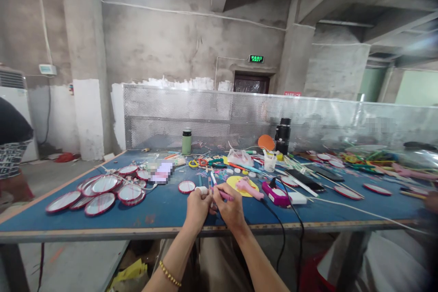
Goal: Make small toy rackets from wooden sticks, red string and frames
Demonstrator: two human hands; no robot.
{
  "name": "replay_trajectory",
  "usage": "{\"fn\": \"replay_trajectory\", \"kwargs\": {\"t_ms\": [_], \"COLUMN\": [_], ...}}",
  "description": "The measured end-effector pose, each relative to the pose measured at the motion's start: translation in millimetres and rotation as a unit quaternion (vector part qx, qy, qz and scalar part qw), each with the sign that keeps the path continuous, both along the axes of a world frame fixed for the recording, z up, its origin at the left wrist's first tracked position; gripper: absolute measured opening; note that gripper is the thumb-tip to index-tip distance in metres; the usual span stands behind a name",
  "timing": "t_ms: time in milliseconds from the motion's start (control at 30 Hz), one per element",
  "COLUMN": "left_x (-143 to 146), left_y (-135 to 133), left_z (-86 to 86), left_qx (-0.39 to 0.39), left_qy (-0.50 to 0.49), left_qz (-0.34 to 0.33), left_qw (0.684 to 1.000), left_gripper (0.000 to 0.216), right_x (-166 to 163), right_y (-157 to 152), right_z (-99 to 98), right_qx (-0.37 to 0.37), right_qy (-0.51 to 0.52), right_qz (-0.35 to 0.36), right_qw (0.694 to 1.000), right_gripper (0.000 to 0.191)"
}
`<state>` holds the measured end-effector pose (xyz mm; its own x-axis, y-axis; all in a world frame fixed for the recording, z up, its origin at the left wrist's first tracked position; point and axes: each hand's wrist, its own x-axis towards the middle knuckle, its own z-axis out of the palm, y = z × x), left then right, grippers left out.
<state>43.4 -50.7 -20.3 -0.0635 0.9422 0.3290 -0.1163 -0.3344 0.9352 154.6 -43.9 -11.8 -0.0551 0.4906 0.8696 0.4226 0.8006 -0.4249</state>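
Note:
My left hand [197, 207] is closed in a pinch on a small white piece [202, 190] above the blue table [160, 212]. Touching it on the right, my right hand [231, 207] grips a thin pink stick [224, 195] that points toward the white piece. Both hands hover near the table's front edge. A round red-rimmed mirror [186, 186] lies just beyond my left hand. A pink glue gun [249, 186] rests on a yellow disc [239, 181] right of my hands.
Several red-rimmed mirrors [102, 191] lie at the table's left. A purple and white device [278, 194] with a black cable, phones [304, 179], a green bottle [186, 142], a black flask [283, 135] and craft clutter fill the middle and right. A person's arm [12, 141] is at far left.

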Motion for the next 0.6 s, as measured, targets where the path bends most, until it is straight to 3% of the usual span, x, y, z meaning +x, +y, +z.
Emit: {"fn": "replay_trajectory", "kwargs": {"t_ms": [600], "left_x": [0.2], "left_y": [2.3], "left_z": [-1.9], "left_qx": [-0.003], "left_qy": [0.003], "left_qz": [0.003], "left_qw": [1.000], "left_gripper": [0.020], "right_x": [0.0], "right_y": [-1.4], "right_z": [1.6], "right_qx": [-0.005], "right_qy": [0.003], "right_qz": [-0.006], "right_qw": [1.000], "right_gripper": [0.023]}}
